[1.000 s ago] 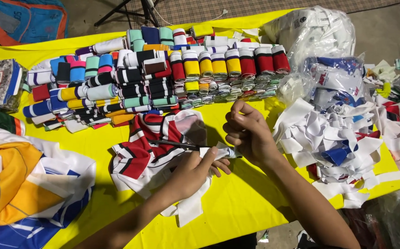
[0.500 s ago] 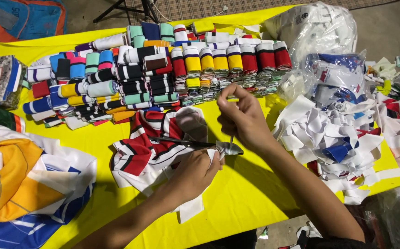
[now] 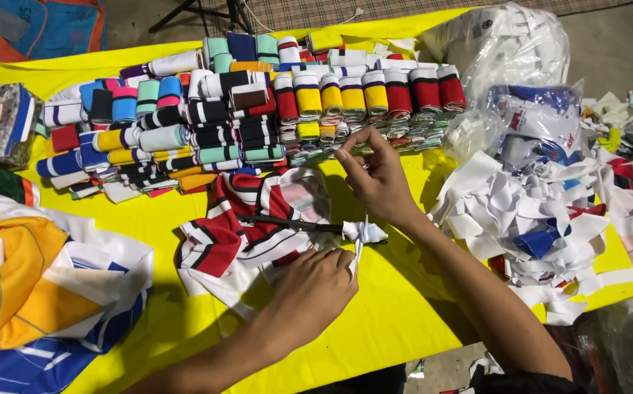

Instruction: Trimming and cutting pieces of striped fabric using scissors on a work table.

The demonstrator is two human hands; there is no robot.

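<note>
— Hands first: what does each one hold?
— Left hand (image 3: 315, 286) is closed on a white fabric strip (image 3: 364, 233) beside the scissors (image 3: 294, 225), above the yellow table (image 3: 397, 321). Right hand (image 3: 376, 174) is raised, fingers pinched; on what, the speaker cannot tell.
— And nearby?
— Striped fabric pile (image 3: 240, 233) beneath, rolled ribbing (image 3: 258, 109) behind.

The left hand (image 3: 315, 288) covers whatever its curled fingers pinch, and the thread between the hands is too thin to make out. At nine o'clock the orange, white and blue garment (image 3: 32, 292) runs off the edge, and at three o'clock the plastic bags (image 3: 521, 58) blur their contents.
</note>
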